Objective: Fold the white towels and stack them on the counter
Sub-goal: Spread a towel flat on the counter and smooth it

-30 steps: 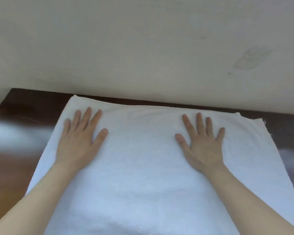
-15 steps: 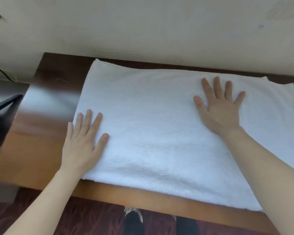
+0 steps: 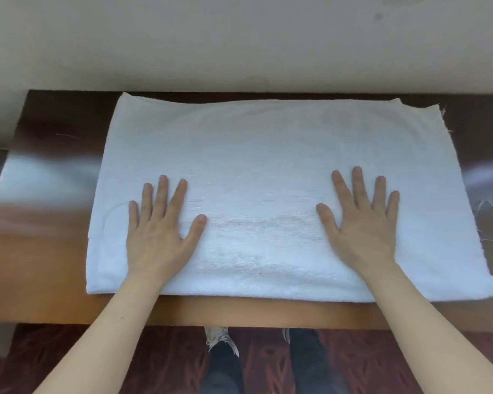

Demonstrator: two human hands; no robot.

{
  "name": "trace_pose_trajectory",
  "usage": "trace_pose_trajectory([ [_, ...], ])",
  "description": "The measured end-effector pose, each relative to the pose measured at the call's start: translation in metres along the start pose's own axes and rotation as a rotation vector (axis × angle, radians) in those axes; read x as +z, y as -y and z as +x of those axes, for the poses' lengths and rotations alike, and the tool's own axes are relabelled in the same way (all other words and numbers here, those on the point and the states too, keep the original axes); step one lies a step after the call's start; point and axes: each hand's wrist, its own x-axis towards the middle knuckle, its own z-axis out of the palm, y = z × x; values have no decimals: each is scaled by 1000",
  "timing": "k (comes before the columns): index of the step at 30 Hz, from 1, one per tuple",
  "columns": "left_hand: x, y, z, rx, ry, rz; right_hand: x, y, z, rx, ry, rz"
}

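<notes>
Two hands flat on white towel (image 3: pixel 268 155), fingers spread: left hand (image 3: pixel 158 231), right hand (image 3: pixel 363 226). Likely smoothing fold; far edge well beyond fingertips, counter (image 3: pixel 40 251) beneath.

left hand (image 3: pixel 160 231) seemingly inward, right hand (image 3: pixel 361 226) nearer

1. The head view looks from above, forward and steeply down, onto the glossy brown wooden counter (image 3: pixel 40 260).
2. It faces the plain cream wall (image 3: pixel 239 44) behind the counter, roughly square-on.
3. It sits near — the flat white terry towel (image 3: pixel 253 166) fills mid-frame, and the dark red patterned floor (image 3: pixel 26 351) shows below the counter's near edge.
</notes>
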Motion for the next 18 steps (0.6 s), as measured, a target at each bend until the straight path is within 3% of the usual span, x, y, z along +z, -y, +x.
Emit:
trace_pose_trajectory([
  [5, -4, -22, 0, -84, 20, -51, -8, -61, -15, 253, 8, 99],
  [11, 16, -162, -14, 292, 54, -36, -1, -48, -58, 30, 27, 27],
  [13, 20, -194, -18, 372, 86, -21, 3, -66, -58, 70, 11, 45],
  [18, 18, -179, -10, 369, 61, -10, 3, -114, -51, 168, -21, 102],
])
